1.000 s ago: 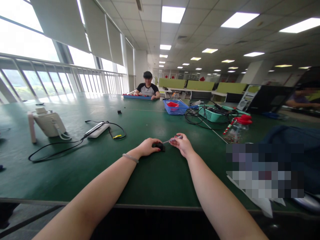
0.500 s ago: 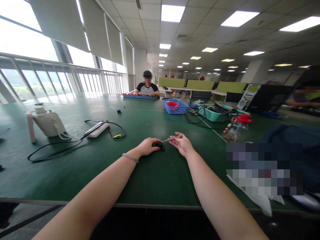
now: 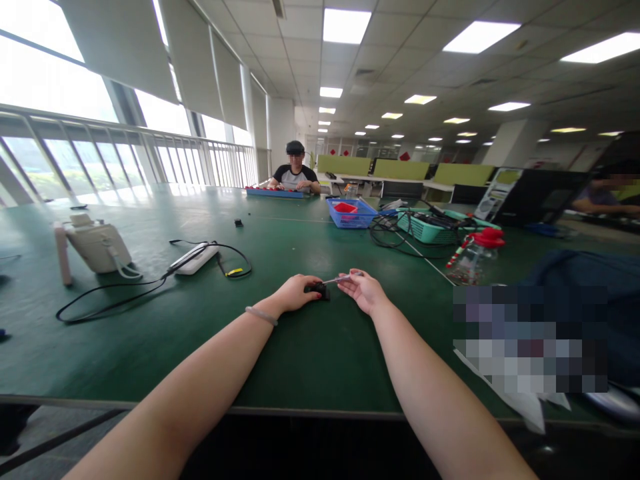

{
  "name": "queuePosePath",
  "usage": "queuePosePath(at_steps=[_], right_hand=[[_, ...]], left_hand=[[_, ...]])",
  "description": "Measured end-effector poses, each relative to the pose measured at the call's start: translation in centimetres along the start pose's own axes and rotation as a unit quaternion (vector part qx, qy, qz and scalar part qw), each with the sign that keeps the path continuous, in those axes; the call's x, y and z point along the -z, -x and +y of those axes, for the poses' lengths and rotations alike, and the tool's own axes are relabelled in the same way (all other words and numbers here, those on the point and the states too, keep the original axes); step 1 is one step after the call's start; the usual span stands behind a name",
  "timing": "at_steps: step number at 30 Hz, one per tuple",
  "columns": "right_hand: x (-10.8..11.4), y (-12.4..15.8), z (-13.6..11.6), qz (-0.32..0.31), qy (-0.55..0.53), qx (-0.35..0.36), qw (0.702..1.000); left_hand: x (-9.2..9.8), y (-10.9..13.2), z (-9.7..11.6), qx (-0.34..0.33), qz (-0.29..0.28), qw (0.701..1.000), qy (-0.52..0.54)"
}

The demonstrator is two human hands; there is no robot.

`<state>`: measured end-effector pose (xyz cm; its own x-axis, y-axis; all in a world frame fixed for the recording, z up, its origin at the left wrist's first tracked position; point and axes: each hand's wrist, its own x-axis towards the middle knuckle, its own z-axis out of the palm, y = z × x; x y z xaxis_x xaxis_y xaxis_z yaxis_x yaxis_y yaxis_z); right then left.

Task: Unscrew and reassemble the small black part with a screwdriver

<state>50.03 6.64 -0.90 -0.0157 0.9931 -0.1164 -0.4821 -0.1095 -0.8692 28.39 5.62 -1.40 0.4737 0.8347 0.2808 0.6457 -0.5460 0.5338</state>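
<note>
My left hand (image 3: 295,292) is closed over a small black part (image 3: 320,291) that rests on the green table (image 3: 200,320). My right hand (image 3: 363,290) pinches a thin screwdriver (image 3: 340,279) with a pale handle. Its metal tip points left and down onto the black part. Both forearms stretch forward from the near table edge, and a thin bracelet sits on my left wrist.
A white device (image 3: 97,247) and a white power strip (image 3: 194,259) with black cables lie to the left. A blue basket (image 3: 351,215), a green basket (image 3: 430,229) with cables and a red-capped bottle (image 3: 473,257) stand at the right. Another person (image 3: 295,175) sits at the far end.
The screwdriver has tilted lower and my right hand's fingers have shifted on its handle. My left hand stays on the black part.
</note>
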Motion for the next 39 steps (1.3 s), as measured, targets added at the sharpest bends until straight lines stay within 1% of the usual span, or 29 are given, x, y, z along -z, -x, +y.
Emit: queuePosePath(at_steps=[5, 8, 11, 14, 16, 18, 19, 22, 26, 28, 34, 35, 36, 37, 39], right_hand=[[0.2, -0.1, -0.2, 0.028, 0.009, -0.002, 1.0], [0.3, -0.2, -0.2, 0.047, 0.033, 0.014, 0.998], [0.3, -0.4, -0.4, 0.073, 0.069, 0.062, 0.993], [0.0, -0.3, -0.8, 0.102, 0.096, 0.146, 0.979], [-0.5, 0.2, -1.1, 0.097, 0.123, 0.229, 0.961], [-1.1, 0.9, -1.2, 0.056, 0.18, 0.338, 0.922], [-1.4, 1.4, -1.2, 0.031, 0.203, 0.371, 0.905], [-2.3, 2.7, -0.9, -0.048, 0.269, 0.387, 0.881], [-3.2, 3.6, -0.3, -0.105, 0.366, 0.396, 0.836], [-3.5, 3.7, -0.2, -0.124, 0.408, 0.398, 0.812], [-3.9, 4.1, -0.5, -0.151, 0.493, 0.418, 0.748], [-3.8, 4.1, -0.6, -0.148, 0.494, 0.427, 0.743], [-3.7, 4.1, -0.7, -0.138, 0.486, 0.436, 0.745], [-3.6, 4.0, -0.8, -0.121, 0.47, 0.442, 0.755], [-3.2, 3.6, -0.8, -0.078, 0.423, 0.44, 0.788]], left_hand=[[0.1, 0.1, 0.2, 0.0, 0.008, 1.0, -0.017], [0.2, 0.1, 0.1, 0.005, 0.015, 0.999, -0.034], [0.3, 0.0, 0.0, 0.015, 0.024, 0.998, -0.051], [0.3, 0.0, -0.1, 0.018, 0.03, 0.998, -0.061], [0.3, 0.0, -0.1, 0.016, 0.03, 0.997, -0.063], [0.3, 0.0, -0.1, 0.012, 0.028, 0.998, -0.063], [0.3, 0.0, -0.1, 0.011, 0.027, 0.998, -0.063], [0.3, -0.1, -0.3, 0.013, 0.024, 0.998, -0.059], [0.2, -0.2, -0.5, 0.013, 0.022, 0.998, -0.053], [0.2, -0.2, -0.6, 0.008, 0.021, 0.998, -0.051], [0.3, 0.0, -0.5, -0.011, 0.009, 0.999, -0.044], [0.3, 0.0, -0.5, -0.012, 0.008, 0.999, -0.044], [0.3, 0.0, -0.5, -0.012, 0.007, 0.999, -0.044], [0.3, 0.0, -0.5, -0.01, 0.006, 0.999, -0.044], [0.3, 0.0, -0.5, -0.006, 0.005, 0.999, -0.044]])
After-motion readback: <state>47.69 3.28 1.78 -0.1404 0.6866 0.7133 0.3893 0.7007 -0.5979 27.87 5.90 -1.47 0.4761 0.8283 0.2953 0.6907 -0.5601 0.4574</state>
